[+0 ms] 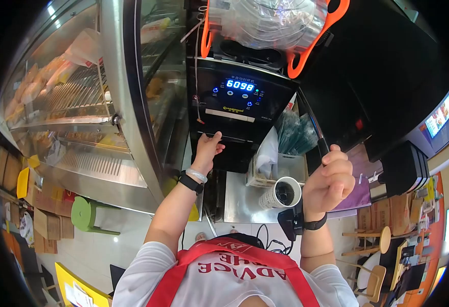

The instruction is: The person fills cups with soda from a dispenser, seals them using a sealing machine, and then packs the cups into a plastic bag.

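Observation:
A black sealing machine with a lit blue display stands in front of me, a roll of clear film with orange ends on top. My left hand is at the machine's lower front edge, fingers apart, holding nothing visible. On the right, my right hand is closed around the end of a black handle that runs up along the machine's side. A white printed cup with dark contents stands on the steel counter, left of my right wrist.
A glass-sided warming cabinet with food on racks fills the left. Behind the cup sits a bin with plastic-wrapped items. A green stool and cardboard boxes are at lower left; wooden chairs are at lower right.

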The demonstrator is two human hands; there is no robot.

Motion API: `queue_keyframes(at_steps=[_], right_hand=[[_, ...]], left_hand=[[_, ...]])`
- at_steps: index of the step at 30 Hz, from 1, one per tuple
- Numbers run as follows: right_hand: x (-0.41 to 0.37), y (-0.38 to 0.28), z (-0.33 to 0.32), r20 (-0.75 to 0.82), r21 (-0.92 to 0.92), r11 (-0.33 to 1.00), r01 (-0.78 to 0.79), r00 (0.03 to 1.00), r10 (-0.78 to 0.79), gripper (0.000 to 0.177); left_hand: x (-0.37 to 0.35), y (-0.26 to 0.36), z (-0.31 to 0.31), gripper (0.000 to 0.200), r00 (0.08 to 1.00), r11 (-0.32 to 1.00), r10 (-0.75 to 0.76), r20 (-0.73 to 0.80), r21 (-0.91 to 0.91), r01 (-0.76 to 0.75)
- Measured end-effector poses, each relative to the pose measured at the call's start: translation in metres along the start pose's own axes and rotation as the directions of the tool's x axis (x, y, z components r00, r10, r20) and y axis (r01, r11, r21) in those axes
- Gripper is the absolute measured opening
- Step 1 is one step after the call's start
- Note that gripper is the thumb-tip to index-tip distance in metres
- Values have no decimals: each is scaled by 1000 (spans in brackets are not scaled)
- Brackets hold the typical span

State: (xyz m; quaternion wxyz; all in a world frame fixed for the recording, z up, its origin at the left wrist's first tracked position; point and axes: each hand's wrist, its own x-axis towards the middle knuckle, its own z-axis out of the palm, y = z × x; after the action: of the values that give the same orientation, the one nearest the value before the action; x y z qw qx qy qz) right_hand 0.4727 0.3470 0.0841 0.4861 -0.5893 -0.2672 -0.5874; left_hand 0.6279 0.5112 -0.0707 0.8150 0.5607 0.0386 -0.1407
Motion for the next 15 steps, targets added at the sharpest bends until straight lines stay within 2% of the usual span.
queue_keyframes(at_steps=[15], right_hand=[[0, 0, -1, -6, 12, 1000, -19, 1000, 19, 28]], left_hand=[[0, -1, 0, 21, 1000, 1000, -13, -7, 16, 14]])
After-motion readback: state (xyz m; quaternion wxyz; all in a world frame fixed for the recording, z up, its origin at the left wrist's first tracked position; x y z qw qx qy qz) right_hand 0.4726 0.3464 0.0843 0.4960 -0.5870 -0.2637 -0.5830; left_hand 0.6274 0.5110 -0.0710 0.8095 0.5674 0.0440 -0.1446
